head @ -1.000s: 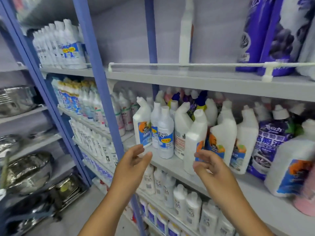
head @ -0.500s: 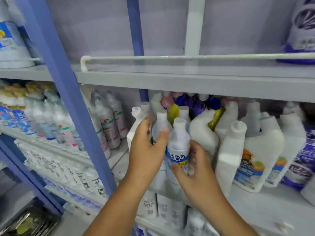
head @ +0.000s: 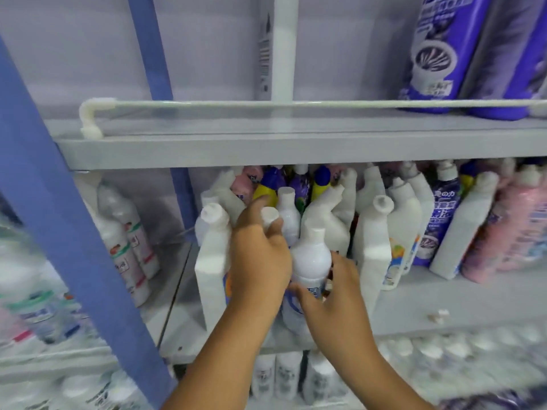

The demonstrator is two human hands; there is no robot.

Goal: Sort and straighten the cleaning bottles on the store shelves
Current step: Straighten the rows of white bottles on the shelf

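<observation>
On the grey middle shelf (head: 461,294) stands a crowded group of cleaning bottles. My left hand (head: 257,261) is wrapped around a slim white bottle; only its cap (head: 270,216) shows above my fingers. My right hand (head: 331,294) grips the lower body of a round-shouldered white bottle (head: 312,258) with a blue label, just right of the left hand. A white angled-neck bottle (head: 211,255) stands touching my left hand on its left side. More angled-neck white bottles (head: 373,255) stand to the right. Yellow, blue and pink bottles crowd the back row.
A blue upright post (head: 68,232) runs down the left. The upper shelf (head: 266,146) with its white rail hangs close above the bottle tops and carries purple bottles (head: 438,48). Purple (head: 441,220) and pink bottles (head: 509,232) fill the right. A small white piece (head: 438,315) lies on the shelf.
Both hands rose from in front of the shelf to the front bottles and closed on them. The view has moved in closer to the shelf.
</observation>
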